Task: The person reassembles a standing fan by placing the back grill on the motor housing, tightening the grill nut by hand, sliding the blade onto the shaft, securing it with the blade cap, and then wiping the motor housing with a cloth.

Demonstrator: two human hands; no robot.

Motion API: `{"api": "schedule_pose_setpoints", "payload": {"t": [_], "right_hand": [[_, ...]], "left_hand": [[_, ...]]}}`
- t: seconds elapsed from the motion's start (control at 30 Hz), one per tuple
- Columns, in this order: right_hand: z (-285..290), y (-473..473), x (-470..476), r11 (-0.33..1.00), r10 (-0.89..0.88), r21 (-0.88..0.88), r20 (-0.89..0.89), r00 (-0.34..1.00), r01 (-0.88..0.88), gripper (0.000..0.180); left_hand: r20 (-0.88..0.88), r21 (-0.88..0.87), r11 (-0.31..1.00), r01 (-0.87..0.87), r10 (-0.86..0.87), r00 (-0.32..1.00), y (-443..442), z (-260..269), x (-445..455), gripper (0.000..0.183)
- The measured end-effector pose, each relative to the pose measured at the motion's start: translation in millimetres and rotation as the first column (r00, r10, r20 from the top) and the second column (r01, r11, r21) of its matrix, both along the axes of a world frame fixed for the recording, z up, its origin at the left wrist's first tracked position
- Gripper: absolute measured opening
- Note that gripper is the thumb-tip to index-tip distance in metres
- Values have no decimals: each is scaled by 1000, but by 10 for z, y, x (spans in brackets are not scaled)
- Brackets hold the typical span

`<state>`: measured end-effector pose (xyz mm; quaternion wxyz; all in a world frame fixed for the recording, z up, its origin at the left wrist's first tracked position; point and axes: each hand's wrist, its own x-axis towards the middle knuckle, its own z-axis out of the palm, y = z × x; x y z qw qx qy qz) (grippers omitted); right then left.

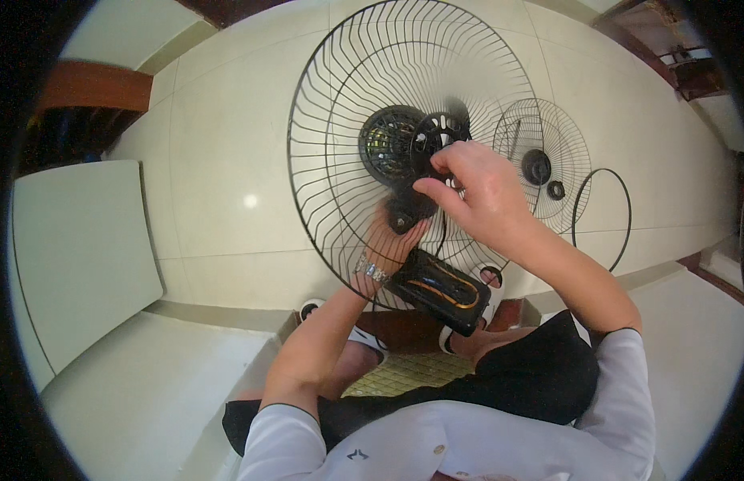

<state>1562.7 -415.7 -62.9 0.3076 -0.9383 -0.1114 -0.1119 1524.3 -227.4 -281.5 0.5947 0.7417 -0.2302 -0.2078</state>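
A large black wire fan grille (331, 144) stands before me, tilted, with a round slotted plastic hub (442, 135) near its middle. Behind it show the fan's vented black motor housing (390, 144) and a dark neck joint (402, 219). My left hand (391, 243), a metal watch on its wrist, reaches behind the wires and grips that neck from below. In front, my right hand (486, 189) has thumb and forefinger bent at the hub; whether something is pinched there is hidden. Below is the black fan base (441, 291) with orange trim.
On the floor to the right lies a smaller-looking wire grille (573, 141) with a dark centre disc, and a black ring nut (555, 190) on it. A thin black hoop (630, 216) is beside them. A pale panel (77, 258) stands left; my shoes flank the base.
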Motion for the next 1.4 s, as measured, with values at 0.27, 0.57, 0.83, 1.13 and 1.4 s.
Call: {"api": "schedule_pose_setpoints", "payload": {"t": [0.27, 0.57, 0.83, 1.13, 1.4], "right_hand": [[76, 149, -8, 997, 17, -77, 123, 992, -7, 30], [13, 331, 0, 993, 68, -102, 89, 994, -59, 27], [5, 382, 57, 990, 92, -118, 92, 991, -81, 25], [208, 397, 42, 988, 81, -137, 70, 994, -71, 25], [74, 469, 178, 966, 138, -233, 89, 986, -114, 24]], "left_hand": [[723, 218, 944, -247, 13, 691, 25, 435, 95, 35], [-190, -129, 966, -225, 198, 962, -44, 549, 71, 36], [-196, -110, 968, -225, 201, 960, -50, 571, 82, 37], [-215, -97, 964, -246, 221, 951, -2, 562, 89, 38], [-209, -82, 963, -255, 234, 950, -24, 559, 73, 39]]}}
